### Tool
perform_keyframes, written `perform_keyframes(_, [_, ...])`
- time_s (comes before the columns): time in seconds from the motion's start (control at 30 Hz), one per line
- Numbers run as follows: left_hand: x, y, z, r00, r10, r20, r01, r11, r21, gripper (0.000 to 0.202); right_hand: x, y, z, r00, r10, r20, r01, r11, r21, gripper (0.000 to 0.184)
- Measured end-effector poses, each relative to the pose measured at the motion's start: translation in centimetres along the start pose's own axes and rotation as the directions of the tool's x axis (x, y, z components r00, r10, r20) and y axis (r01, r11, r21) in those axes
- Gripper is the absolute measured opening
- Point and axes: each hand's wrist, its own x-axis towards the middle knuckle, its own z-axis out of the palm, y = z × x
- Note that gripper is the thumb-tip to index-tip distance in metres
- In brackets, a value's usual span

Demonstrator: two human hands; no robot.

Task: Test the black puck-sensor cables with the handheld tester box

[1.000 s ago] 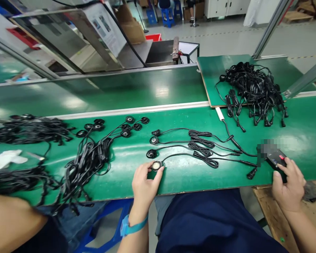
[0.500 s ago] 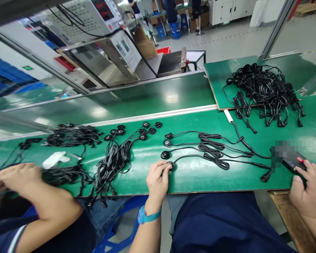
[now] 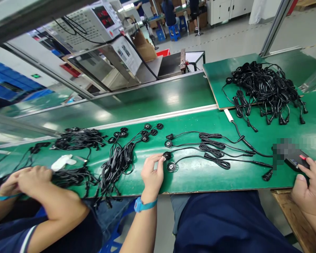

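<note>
My left hand (image 3: 152, 174), with a blue wrist strap, pinches the rim of a round black cable head (image 3: 166, 155) on the green table. Just below it, toward me, another round head (image 3: 171, 167) with a pale centre lies face up. Two more heads lie above these, and their thin leads run right to bundled black cables (image 3: 212, 146). At the right, my right hand (image 3: 311, 181) grips a black box (image 3: 296, 160) with a red light, its fingers on the top face. Part of that box is blurred out. Cable plugs meet its left side.
A co-worker's folded arms (image 3: 34, 182) rest on the table at left. Near them lie cable bundles (image 3: 118, 158) and a white glove-like piece (image 3: 63, 162). A tangled heap of black cables (image 3: 263, 88) covers a raised green board (image 3: 213, 75) at back right.
My left hand has let go of the nearest round head and moved up and slightly left to the one above it. My right hand stays at the black box.
</note>
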Motion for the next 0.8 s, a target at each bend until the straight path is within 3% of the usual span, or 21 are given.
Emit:
perform_keyframes(0.17, [1.3, -2.1, 1.0, 0.959, -0.254, 0.128, 0.266, 0.96, -0.084, 0.023, -0.3, 0.2, -0.1, 0.999, 0.018, 0.03, -0.018, 1.0, -0.003, 0.031])
perform_keyframes(0.27, [1.5, -2.4, 1.1, 0.926, -0.341, 0.162, 0.363, 0.923, -0.131, 0.028, -0.4, 0.3, 0.0, 1.0, 0.018, 0.023, -0.018, 1.0, -0.005, 0.031])
perform_keyframes(0.6, [1.5, -3.1, 1.4, 0.878, -0.401, 0.262, 0.466, 0.842, -0.273, 0.032, -1.1, 1.1, 1.0, 1.0, 0.009, -0.027, -0.009, 1.0, -0.005, 0.032])
perform_keyframes(0.73, [1.7, -3.8, 1.1, 0.884, -0.349, 0.311, 0.422, 0.881, -0.212, 0.032, -1.3, 1.0, 1.0, 0.998, 0.059, 0.016, -0.06, 0.998, 0.03, 0.029])
perform_keyframes(0.8, [1.7, -3.4, 0.9, 0.911, -0.303, 0.28, 0.35, 0.927, -0.137, 0.031, -0.6, 0.2, 0.0, 0.994, 0.104, 0.036, -0.106, 0.991, 0.078, 0.031])
